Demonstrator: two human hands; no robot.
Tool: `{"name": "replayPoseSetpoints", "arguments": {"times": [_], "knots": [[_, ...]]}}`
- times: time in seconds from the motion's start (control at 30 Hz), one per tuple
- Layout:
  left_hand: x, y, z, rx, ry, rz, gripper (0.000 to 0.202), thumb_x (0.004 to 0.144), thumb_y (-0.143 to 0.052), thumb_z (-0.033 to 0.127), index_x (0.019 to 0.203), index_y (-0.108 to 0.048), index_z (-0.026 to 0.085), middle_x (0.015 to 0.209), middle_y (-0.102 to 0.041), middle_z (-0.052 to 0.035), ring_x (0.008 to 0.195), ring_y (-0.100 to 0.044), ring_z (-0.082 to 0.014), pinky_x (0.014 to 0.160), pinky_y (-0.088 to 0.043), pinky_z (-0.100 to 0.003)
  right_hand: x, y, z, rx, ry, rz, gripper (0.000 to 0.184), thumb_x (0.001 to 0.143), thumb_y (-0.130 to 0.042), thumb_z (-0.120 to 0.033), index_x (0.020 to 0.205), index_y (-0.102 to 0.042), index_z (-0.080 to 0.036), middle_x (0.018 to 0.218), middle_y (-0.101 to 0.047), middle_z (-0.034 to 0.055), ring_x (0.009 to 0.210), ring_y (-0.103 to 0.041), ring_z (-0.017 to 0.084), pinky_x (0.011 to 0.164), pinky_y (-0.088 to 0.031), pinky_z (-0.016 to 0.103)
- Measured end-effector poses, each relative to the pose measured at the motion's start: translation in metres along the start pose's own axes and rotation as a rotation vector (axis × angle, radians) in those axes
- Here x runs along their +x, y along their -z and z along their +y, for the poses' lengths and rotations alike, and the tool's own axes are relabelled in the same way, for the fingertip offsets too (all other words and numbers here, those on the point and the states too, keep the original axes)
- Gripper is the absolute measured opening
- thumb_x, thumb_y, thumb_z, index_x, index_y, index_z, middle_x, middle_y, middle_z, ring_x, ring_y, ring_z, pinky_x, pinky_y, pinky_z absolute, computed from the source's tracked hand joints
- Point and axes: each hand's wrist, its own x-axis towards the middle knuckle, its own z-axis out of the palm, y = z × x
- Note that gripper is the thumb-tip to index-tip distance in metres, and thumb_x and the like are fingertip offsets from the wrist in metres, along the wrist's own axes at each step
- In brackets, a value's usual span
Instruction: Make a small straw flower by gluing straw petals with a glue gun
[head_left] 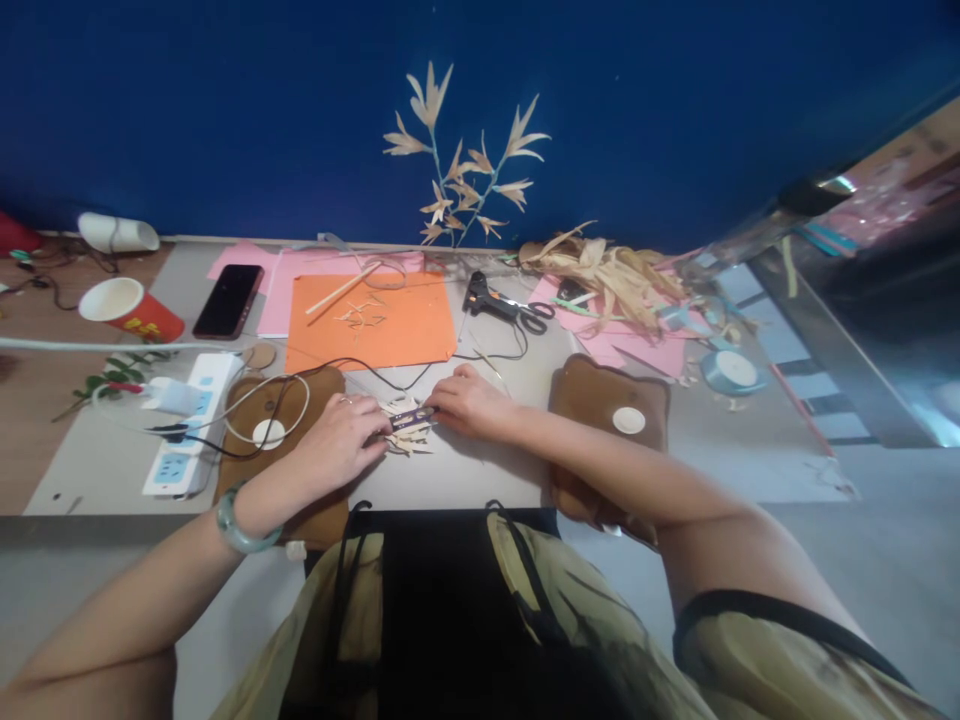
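A dark, narrow object with light marks [409, 419] lies between my hands at the middle of the table; its kind is too small to tell. My left hand [341, 445] grips its left end with curled fingers. At the other end, the fingers of my right hand [472, 402] are pinched together on it. Pale cut slivers [411, 442] lie scattered under and around the object. Behind them, an orange sheet [375, 345] carries more thin slivers [361, 316] and a pale stick [341, 290].
A black glue gun [487, 300] and scissors [532, 316] lie behind my right hand. Dried husks [607, 270] are heaped at back right. On the left are a power strip [180, 465] with cables, a phone [228, 300] and a red paper cup [142, 312]. A dried-flower branch [465, 195] stands behind.
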Motion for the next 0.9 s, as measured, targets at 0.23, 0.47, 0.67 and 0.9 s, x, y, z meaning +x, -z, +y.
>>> {"name": "replayPoseSetpoints", "arguments": {"times": [0.23, 0.47, 0.67, 0.9], "knots": [[0.006, 0.001, -0.002, 0.035, 0.022, 0.024, 0.017, 0.087, -0.051, 0.028, 0.095, -0.064, 0.019, 0.098, -0.063, -0.0072, 0.096, -0.057, -0.0251, 0.084, -0.036, -0.04, -0.011, -0.003, -0.029, -0.095, 0.093, 0.048, 0.034, 0.093, -0.046, -0.041, 0.08, -0.062, -0.014, 0.077, -0.06, 0.0064, 0.069, -0.046, 0.016, 0.072, -0.026, 0.033], [0.021, 0.012, -0.004, 0.071, 0.042, 0.044, 0.023, 0.089, -0.045, 0.025, 0.093, -0.066, 0.018, 0.101, -0.068, -0.0086, 0.097, -0.06, -0.0259, 0.087, -0.036, -0.042, -0.01, -0.025, -0.044, -0.215, 0.043, 0.067, 0.029, 0.092, -0.045, -0.022, 0.068, -0.059, -0.014, 0.067, -0.059, 0.0058, 0.062, -0.043, 0.015, 0.067, -0.022, 0.034], [0.04, 0.033, 0.004, 0.083, 0.038, 0.061, 0.026, 0.086, -0.045, 0.023, 0.094, -0.069, 0.017, 0.095, -0.07, -0.0094, 0.09, -0.062, -0.0263, 0.083, -0.04, -0.041, -0.011, -0.011, -0.041, -0.221, -0.012, 0.022, 0.023, 0.087, -0.049, -0.016, 0.066, -0.057, -0.014, 0.067, -0.058, 0.0043, 0.059, -0.041, 0.013, 0.067, -0.022, 0.033], [0.092, 0.031, 0.004, -0.213, 0.026, 0.176, 0.024, 0.082, -0.049, 0.025, 0.089, -0.071, 0.018, 0.092, -0.073, -0.0071, 0.081, -0.064, -0.0224, 0.073, -0.044, -0.033, -0.007, 0.015, -0.036, -0.015, -0.164, -0.042, 0.015, 0.083, -0.053, -0.018, 0.072, -0.061, -0.013, 0.07, -0.06, 0.0044, 0.061, -0.046, 0.013, 0.069, -0.027, 0.031]]}}
